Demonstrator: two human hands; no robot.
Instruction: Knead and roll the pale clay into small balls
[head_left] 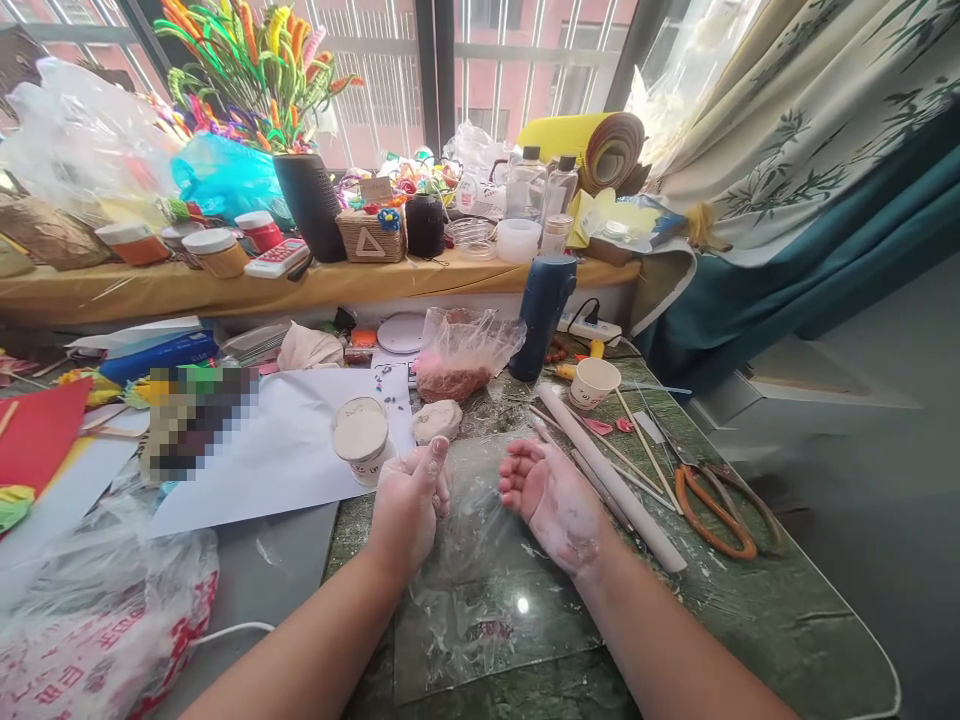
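My left hand [411, 508] is closed with its thumb pointing up, over the far left part of a clear plastic sheet [450, 645]. Whatever its curled fingers may hold is hidden. Palm up, my right hand [559, 505] rests open above the sheet's right side with nothing in it; its fingers bend slightly. White residue coats both hands. Just beyond the left hand are a paper cup [361, 440] filled with a pale material and a whitish, dough-like lump [437, 421]. A pale rolling pin [611, 478] lies slanted right of my right hand.
Orange-handled scissors [716, 505] and thin wooden sticks [649, 450] lie to the right, near another paper cup [595, 383]. A blue flask [541, 320] stands behind, beside a plastic bag of pinkish material [465, 365]. White paper [262, 440] and a crumpled bag [97, 620] cover the left.
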